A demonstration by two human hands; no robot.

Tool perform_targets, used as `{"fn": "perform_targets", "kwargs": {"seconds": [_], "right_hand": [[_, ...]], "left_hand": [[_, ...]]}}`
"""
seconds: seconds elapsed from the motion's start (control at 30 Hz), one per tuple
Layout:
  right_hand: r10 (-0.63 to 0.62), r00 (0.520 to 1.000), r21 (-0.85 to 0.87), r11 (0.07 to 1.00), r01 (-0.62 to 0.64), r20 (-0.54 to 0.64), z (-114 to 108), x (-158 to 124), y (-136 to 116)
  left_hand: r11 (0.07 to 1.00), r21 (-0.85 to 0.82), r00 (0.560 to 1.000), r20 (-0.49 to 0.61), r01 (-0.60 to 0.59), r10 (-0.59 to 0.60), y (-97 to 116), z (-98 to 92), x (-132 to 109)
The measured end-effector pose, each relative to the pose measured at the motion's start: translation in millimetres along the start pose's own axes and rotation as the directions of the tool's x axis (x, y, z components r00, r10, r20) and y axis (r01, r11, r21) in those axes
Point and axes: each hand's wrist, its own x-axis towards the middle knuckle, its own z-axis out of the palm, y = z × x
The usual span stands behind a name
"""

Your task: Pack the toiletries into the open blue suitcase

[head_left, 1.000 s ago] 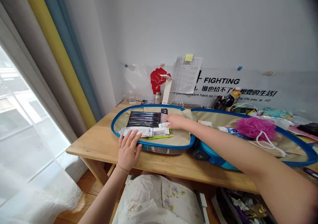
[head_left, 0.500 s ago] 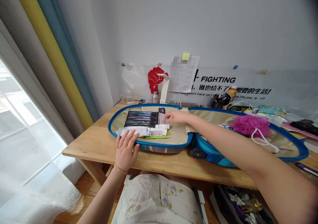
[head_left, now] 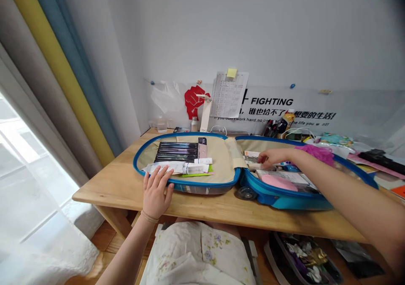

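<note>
Magenta puff [head_left: 320, 153] partly behind right forearm [head_left: 340, 195]; white lamp [head_left: 205, 114] beyond suitcase [head_left: 221, 156].

Room on the left, a squeeze on the right.
A hand can drop from above onto the bare lining [head_left: 223, 162] in the suitcase [head_left: 209, 185], just right of the white tubes [head_left: 194, 168]. The right half is crowded, and the right arm [head_left: 343, 192] crosses it (the pink puff [head_left: 317, 151] peeks out behind). The left hand [head_left: 156, 195] blocks the near edge; the white lamp [head_left: 205, 115] stands behind.

glossy plastic suitcase [head_left: 284, 202], smooth wooden desk [head_left: 107, 176]
</note>
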Motion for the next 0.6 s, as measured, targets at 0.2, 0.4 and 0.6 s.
{"fn": "perform_targets", "kwargs": {"seconds": [0.2,0.4,0.6], "right_hand": [[-0.007,1.000,0.002,1.000,0.007,-0.007,20,-3,7],[-0.023,0.987,-0.008,1.000,0.022,-0.157,2,-5,7],[-0.089,0.950,0.076,0.990,0.117,-0.300,-27,-9,-41]], "left_hand": [[1.000,-0.009,1.000,0.001,0.011,-0.011,0,-0.7,0],[1.000,-0.001,1.000,0.001,0.000,0.000,0,-0.7,0],[1.000,0.016,1.000,-0.013,-0.009,0.009,2,-2.2,2]]}}
